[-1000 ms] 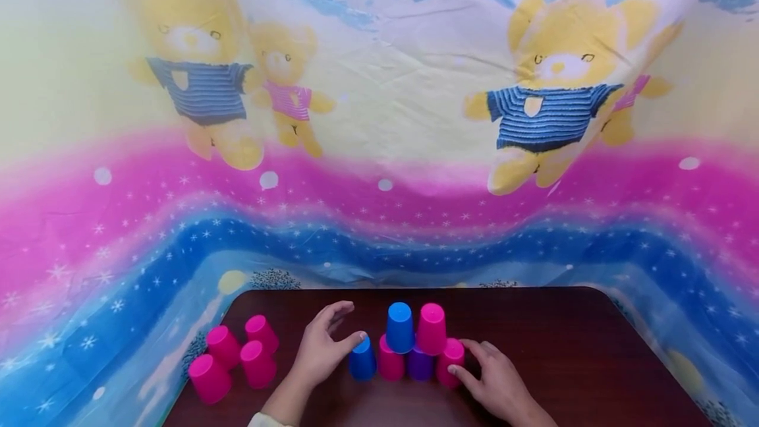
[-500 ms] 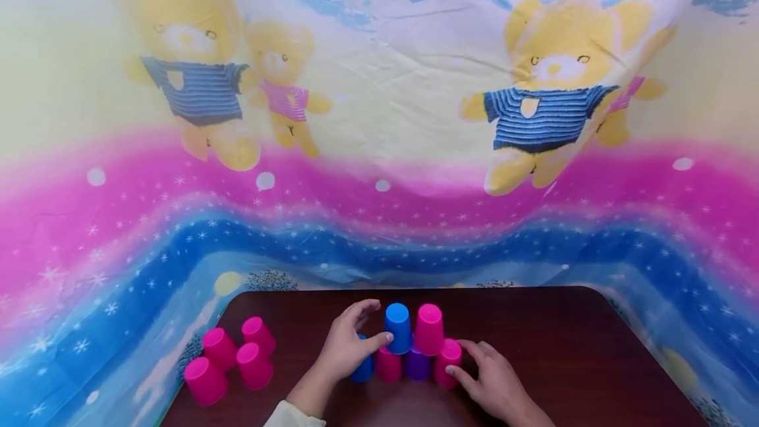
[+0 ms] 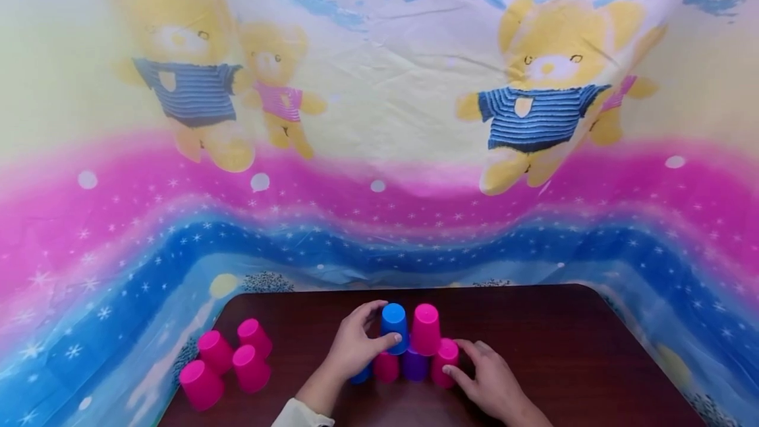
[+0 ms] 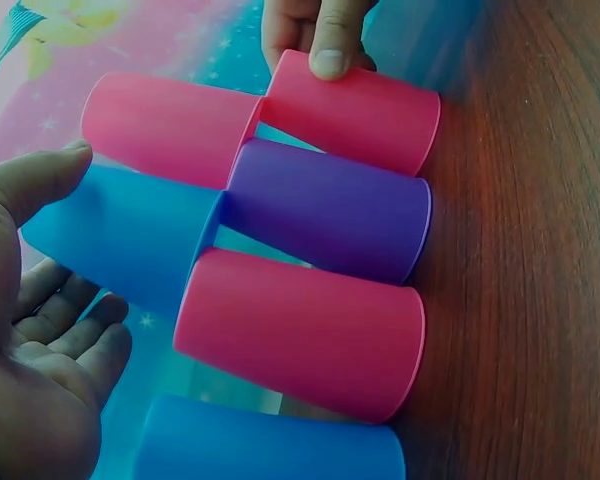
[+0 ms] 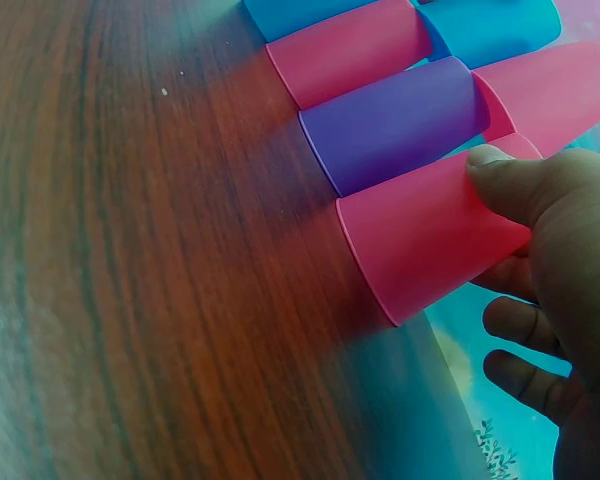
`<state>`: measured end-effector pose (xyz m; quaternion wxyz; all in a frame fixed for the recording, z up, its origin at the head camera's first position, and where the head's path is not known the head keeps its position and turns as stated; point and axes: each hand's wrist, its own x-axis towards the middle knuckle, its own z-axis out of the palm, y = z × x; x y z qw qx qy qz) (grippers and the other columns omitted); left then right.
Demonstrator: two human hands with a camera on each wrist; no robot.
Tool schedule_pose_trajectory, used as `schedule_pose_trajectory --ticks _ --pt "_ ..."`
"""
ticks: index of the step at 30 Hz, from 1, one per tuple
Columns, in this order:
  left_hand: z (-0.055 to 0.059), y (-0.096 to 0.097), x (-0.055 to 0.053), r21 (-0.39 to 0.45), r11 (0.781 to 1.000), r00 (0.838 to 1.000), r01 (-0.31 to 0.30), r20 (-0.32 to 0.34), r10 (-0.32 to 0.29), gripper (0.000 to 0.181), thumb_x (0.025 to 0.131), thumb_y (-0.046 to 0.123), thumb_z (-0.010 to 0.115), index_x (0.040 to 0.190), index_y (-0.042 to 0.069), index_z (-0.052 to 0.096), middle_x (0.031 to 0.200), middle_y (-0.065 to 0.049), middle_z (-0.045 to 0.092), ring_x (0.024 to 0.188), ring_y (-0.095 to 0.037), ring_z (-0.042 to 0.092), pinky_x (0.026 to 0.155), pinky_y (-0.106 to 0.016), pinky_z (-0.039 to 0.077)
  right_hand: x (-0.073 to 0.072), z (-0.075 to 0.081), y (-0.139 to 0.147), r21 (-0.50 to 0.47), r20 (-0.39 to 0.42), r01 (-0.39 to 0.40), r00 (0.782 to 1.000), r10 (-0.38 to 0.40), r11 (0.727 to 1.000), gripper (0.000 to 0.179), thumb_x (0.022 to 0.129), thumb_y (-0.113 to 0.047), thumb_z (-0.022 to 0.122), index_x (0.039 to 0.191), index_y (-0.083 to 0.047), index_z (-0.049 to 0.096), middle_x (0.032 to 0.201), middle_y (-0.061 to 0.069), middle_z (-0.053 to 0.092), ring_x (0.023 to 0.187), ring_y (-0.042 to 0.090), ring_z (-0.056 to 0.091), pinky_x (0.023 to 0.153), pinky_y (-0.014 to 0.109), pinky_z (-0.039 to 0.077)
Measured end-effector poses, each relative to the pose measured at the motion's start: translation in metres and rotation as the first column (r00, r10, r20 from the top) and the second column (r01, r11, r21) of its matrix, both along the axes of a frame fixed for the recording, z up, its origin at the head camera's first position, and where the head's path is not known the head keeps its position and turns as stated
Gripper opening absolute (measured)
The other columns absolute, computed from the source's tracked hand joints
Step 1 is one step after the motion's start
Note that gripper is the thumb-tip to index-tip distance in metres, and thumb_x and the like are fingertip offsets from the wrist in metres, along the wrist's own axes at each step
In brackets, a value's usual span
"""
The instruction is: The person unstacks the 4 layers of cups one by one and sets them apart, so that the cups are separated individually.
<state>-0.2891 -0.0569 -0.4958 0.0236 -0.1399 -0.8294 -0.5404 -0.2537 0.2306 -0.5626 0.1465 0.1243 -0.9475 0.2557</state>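
Upside-down plastic cups stand in two tiers on the table. My left hand (image 3: 358, 344) is round the upper blue cup (image 4: 120, 235), thumb on its near side and fingers reaching behind it. How firmly it holds cannot be seen. Beside that cup stands an upper pink cup (image 3: 426, 329). Below are a lower blue cup (image 4: 270, 445), mostly behind my left hand in the head view, a pink cup (image 4: 305, 330) and a purple cup (image 5: 395, 125). With thumb and forefinger my right hand (image 3: 495, 381) pinches the rightmost lower pink cup (image 5: 430, 235); its other fingers are loosely bent.
Several more pink cups (image 3: 201, 384) stand upside down in a cluster on the left of the dark wooden table (image 3: 593, 361). A printed cloth (image 3: 379, 117) with bears hangs behind the table's far edge.
My left hand has moved right, from beside the lower blue cup to round the upper blue one. My right hand keeps its pinch on the pink cup. The view has shifted slightly.
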Motion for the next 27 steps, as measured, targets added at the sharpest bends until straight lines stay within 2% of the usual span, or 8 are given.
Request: schedule_pose_trajectory --ticks 4,14,20,27 --pt "-0.0012 0.0032 0.0003 -0.013 1.0 1.0 -0.004 -0.009 0.004 0.069 0.074 0.045 0.081 0.133 0.024 0.054 0.13 0.0 0.057 0.123 -0.028 0.055 0.098 -0.048 0.048 -0.0003 -0.0001 0.0 -0.002 0.005 0.0 1.0 0.0 1.0 0.054 0.08 -0.061 0.067 0.123 -0.027 0.061 0.087 -0.012 0.059 0.074 0.005 0.052 0.065 0.026 0.047" --pt "-0.0031 0.0066 -0.0008 -0.005 1.0 1.0 -0.005 -0.018 0.004 0.062 0.076 0.045 0.08 0.129 0.025 0.056 0.125 0.003 0.06 0.119 -0.023 0.057 0.096 -0.045 0.05 0.0004 -0.0005 0.0002 -0.005 -0.002 -0.007 1.0 0.007 1.0 0.058 0.08 -0.065 0.064 0.123 -0.026 0.061 0.087 -0.012 0.059 0.076 0.005 0.054 0.066 0.027 0.048" --pt "-0.0026 0.0073 -0.0002 -0.005 1.0 1.0 -0.014 -0.007 0.014 0.062 0.075 0.046 0.08 0.129 0.025 0.057 0.124 0.004 0.06 0.119 -0.023 0.057 0.096 -0.045 0.05 0.0003 -0.0014 0.0002 -0.008 -0.015 -0.007 1.0 0.007 1.0 0.055 0.081 -0.061 0.067 0.122 -0.025 0.062 0.088 -0.011 0.06 0.076 0.005 0.054 0.066 0.027 0.049" --pt "-0.0014 0.0072 0.0005 -0.007 1.0 1.0 -0.021 -0.007 0.021 0.062 0.075 0.046 0.081 0.128 0.026 0.057 0.124 0.005 0.06 0.119 -0.022 0.057 0.097 -0.045 0.05 -0.0002 -0.0014 0.0002 -0.002 -0.013 0.004 1.0 -0.004 1.0 0.059 0.081 -0.066 0.062 0.123 -0.025 0.062 0.087 -0.01 0.06 0.075 0.004 0.053 0.065 0.026 0.047"
